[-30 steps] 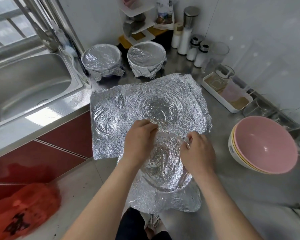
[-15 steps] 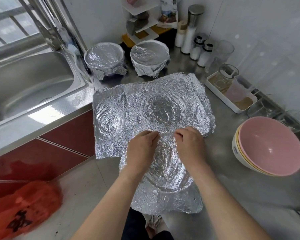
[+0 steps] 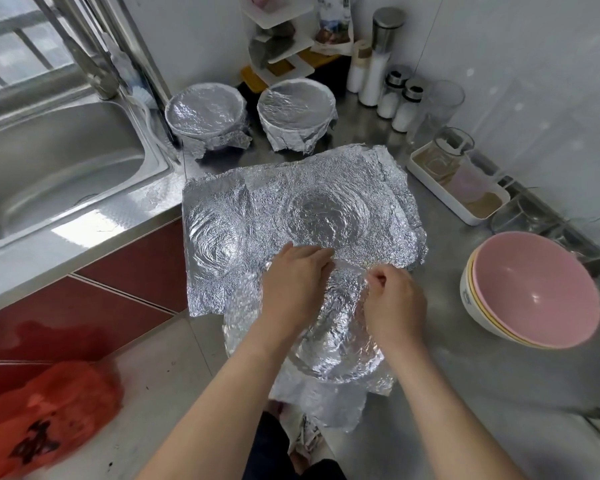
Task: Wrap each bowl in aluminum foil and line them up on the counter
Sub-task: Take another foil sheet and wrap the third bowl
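A bowl covered in crinkled foil (image 3: 336,337) sits at the counter's near edge, its foil skirt hanging over the front. My left hand (image 3: 293,282) lies over its far left rim, fingers pressing the foil down. My right hand (image 3: 394,303) pinches the foil at the far right rim with curled fingers. Two foil-wrapped bowls stand side by side at the back, one on the left (image 3: 207,116) and one on the right (image 3: 297,110). A stack of unwrapped bowls, the top one pink (image 3: 534,289), sits at the right.
Large creased foil sheets (image 3: 291,209) lie spread on the steel counter (image 3: 482,382) behind the bowl. A steel sink (image 3: 49,168) is at the left. Shakers, jars and a white tray (image 3: 458,199) line the right wall. A red plastic bag (image 3: 39,420) lies on the floor.
My right hand slid back right along the far rim and now pinches the foil there. My left hand stayed on the far left rim, pressing the foil.
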